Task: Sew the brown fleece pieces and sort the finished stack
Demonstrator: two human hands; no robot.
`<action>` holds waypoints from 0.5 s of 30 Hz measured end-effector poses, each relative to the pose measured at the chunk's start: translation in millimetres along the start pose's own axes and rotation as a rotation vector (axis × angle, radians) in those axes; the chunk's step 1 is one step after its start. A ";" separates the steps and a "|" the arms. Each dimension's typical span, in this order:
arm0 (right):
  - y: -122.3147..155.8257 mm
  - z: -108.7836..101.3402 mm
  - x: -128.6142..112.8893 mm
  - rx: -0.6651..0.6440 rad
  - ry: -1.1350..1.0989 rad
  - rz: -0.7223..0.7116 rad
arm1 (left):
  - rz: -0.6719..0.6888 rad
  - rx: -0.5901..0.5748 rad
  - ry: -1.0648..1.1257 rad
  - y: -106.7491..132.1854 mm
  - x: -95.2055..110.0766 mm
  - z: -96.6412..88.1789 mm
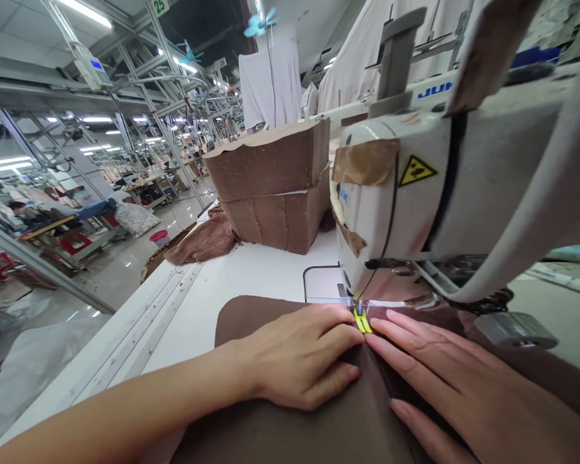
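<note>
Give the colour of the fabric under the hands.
The fabric is brown, clearest in the head view.

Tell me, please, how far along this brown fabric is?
Done, it seems: a tall stack of brown fabric panels on the white table. In hand: the left hand and right hand press brown fabric flat at the yellow guide of the white JUKI sewing machine. Left, apparently: the fabric nearest the person.
</note>
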State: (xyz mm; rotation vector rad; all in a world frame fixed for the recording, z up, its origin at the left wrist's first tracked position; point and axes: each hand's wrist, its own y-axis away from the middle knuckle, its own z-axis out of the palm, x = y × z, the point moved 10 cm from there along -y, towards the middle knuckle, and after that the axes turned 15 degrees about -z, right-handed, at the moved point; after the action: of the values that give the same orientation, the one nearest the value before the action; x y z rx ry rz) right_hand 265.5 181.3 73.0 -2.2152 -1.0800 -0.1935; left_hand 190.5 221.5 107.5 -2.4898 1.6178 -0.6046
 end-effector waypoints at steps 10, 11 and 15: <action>14.0 -14.9 -25.3 -0.060 -0.074 -0.175 | 0.053 0.015 -0.080 3.6 18.5 -4.3; 19.0 -16.7 -32.5 -0.074 -0.089 -0.163 | 0.054 0.008 -0.087 7.7 26.1 -3.4; 35.8 -37.0 -56.8 0.034 -0.180 -0.028 | -0.003 -0.026 -0.078 31.2 56.6 1.3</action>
State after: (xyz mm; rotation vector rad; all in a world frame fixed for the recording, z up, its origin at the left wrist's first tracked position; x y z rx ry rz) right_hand 260.8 105.7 61.3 -2.2211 -1.2020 0.0130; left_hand 184.3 157.3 111.9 -2.5014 1.6041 -0.4828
